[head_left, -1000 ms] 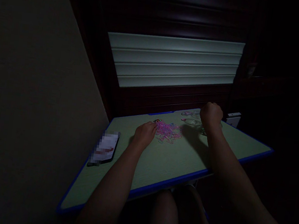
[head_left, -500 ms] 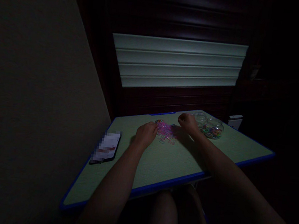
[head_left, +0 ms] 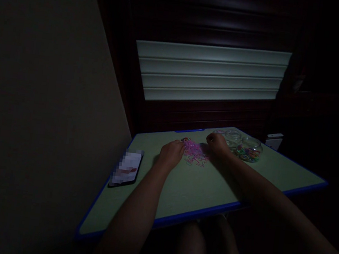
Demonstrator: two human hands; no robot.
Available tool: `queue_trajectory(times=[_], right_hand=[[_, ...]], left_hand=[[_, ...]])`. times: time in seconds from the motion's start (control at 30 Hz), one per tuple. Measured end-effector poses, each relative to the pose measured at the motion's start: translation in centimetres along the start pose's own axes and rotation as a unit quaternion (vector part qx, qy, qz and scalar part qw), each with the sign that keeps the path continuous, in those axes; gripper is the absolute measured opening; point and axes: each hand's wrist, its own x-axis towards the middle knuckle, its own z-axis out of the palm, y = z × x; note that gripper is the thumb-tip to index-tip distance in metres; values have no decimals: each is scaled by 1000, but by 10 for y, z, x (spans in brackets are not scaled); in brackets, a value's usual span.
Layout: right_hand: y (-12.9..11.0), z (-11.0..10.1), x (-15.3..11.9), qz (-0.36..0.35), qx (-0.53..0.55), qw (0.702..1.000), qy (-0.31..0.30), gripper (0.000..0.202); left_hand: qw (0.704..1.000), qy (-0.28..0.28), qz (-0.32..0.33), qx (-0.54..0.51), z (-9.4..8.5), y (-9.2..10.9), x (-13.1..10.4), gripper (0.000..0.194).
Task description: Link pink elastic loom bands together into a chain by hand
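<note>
Swinging the curled right hand (head_left: 218,145) outward could tip the nearby clear jar (head_left: 249,151); curled left hand (head_left: 171,153) adjoins pink bands (head_left: 195,150); grip contents indeterminable.

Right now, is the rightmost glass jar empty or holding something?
Holding something: small multicoloured pieces show through the clear wall of the rightmost glass jar, gathered in its lower part.

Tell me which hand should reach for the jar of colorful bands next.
Right, I'd say. The right hand is nearer the jar, on the same side of the pink pile. The left hand is at the pile's other side and would have to cross over.
</note>
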Motion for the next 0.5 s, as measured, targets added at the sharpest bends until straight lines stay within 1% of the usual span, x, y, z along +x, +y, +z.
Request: queue_trajectory(times=[0.17,0.27,0.33,0.4,0.5], right_hand=[[-6,1,13,11,-24,1000,-9,24],[-8,7,13,44,-41,998,-13,24],[-8,13,11,77,-46,996,2,26],[-7,18,8,95,-43,994,23,26],[-7,21,2,76,-41,996,33,26]], left_hand=[[1000,3,6,8,1,-1,0,27],[1000,-2,9,13,0,-1,0,27],[1000,-11,3,19,-1,0,-1,27],[999,-23,-5,22,-2,0,-1,27],[999,-32,-13,20,-4,1,-1,27]])
